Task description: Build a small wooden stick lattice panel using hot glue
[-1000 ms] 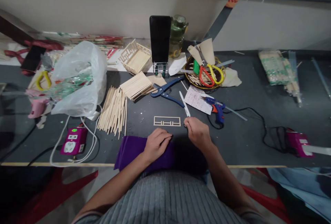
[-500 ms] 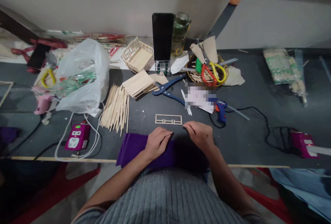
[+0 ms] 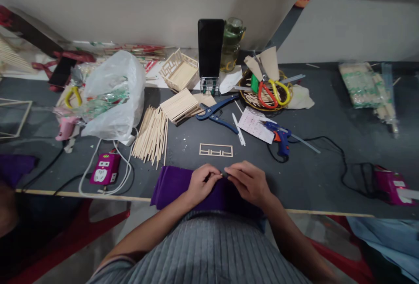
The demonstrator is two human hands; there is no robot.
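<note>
My left hand [image 3: 202, 182] and my right hand [image 3: 249, 181] meet fingertip to fingertip over a purple cloth [image 3: 170, 184] at the near edge of the dark table [image 3: 327, 161]. Both pinch a tiny pale piece between them; I cannot make out what it is. Just beyond the hands lies a small flat frame of glued wooden sticks [image 3: 216, 150]. A white tool [image 3: 238, 129] lies on the table behind it.
Loose wooden sticks [image 3: 152, 134], stacked flat sticks [image 3: 179, 105], blue cutters [image 3: 216, 112], a blue glue gun [image 3: 277, 133] with cable, a basket with scissors [image 3: 269, 91], an upright phone [image 3: 210, 48], a plastic bag [image 3: 111, 96], a pink power strip [image 3: 105, 168].
My right hand left the white tool on the table and drew back toward me to meet my left hand over the purple cloth. The view shifted slightly.
</note>
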